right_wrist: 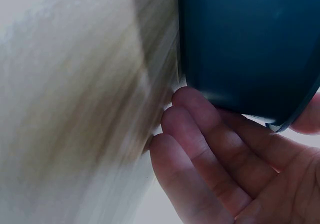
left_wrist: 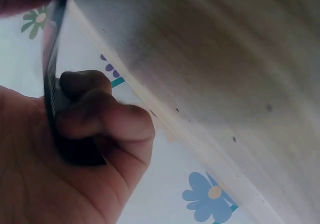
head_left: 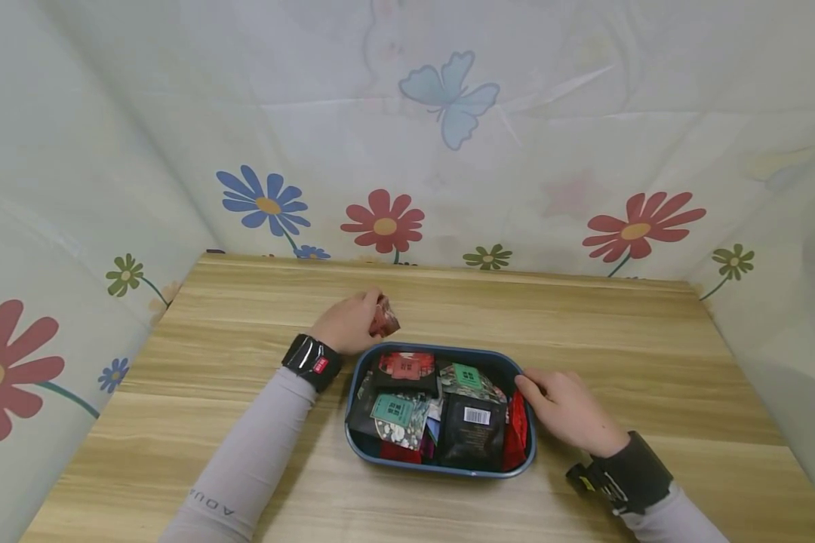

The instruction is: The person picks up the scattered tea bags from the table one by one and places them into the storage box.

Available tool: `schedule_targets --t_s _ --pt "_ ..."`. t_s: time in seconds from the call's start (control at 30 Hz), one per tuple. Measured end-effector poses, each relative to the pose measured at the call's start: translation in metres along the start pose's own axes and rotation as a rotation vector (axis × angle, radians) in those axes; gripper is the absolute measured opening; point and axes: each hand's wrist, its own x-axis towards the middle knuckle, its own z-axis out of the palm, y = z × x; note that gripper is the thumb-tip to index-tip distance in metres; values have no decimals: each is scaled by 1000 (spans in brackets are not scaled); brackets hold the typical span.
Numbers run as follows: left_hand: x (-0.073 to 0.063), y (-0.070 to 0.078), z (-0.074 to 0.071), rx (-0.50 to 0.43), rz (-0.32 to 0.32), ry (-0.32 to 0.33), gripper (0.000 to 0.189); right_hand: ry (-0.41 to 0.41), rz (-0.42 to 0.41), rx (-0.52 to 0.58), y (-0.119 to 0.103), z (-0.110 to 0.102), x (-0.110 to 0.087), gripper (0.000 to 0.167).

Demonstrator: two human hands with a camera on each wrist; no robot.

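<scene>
A dark blue tub (head_left: 441,473) with rounded corners stands on the table, filled with small tea-bag-like sachets. On top lie a red-and-black sachet (head_left: 407,366), one with a green label (head_left: 390,409), and a black one with a white barcode (head_left: 475,437). Beyond the tub's far left corner, my left hand (head_left: 348,323) grips a reddish sachet (head_left: 385,317) close over the wood; in the left wrist view the sachet (left_wrist: 51,84) shows edge-on between curled fingers and palm. My right hand (head_left: 573,411) holds the tub's right rim, thumb at the edge and fingers along the outer wall (right_wrist: 250,49).
The light wood table (head_left: 584,324) reaches back to a pale fabric wall (head_left: 299,113) printed with flowers and a butterfly. More fabric hangs along both sides. Red sachets (head_left: 516,434) stand against the tub's right inner wall.
</scene>
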Motion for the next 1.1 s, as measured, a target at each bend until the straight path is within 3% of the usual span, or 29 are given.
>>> schedule_targets --t_s 0.23,0.5,0.63,0.77,0.87,1.1 --pt "-2 -1 -7 17 -17 10 100 -9 7 6 1 0 0 33" --pt "-4 -1 -23 49 56 118 88 -12 6 14 3 0 0 33" --pt "-6 3 -26 113 69 91 92 -1 2 14 3 0 0 36" --pt "-4 2 -16 173 68 53 96 4 -3 7 2 0 -1 36" --pt "-3 1 -8 188 45 49 99 -2 0 6 2 0 0 36" --pt "-5 5 -11 180 16 20 103 -2 -2 10 1 0 0 36"
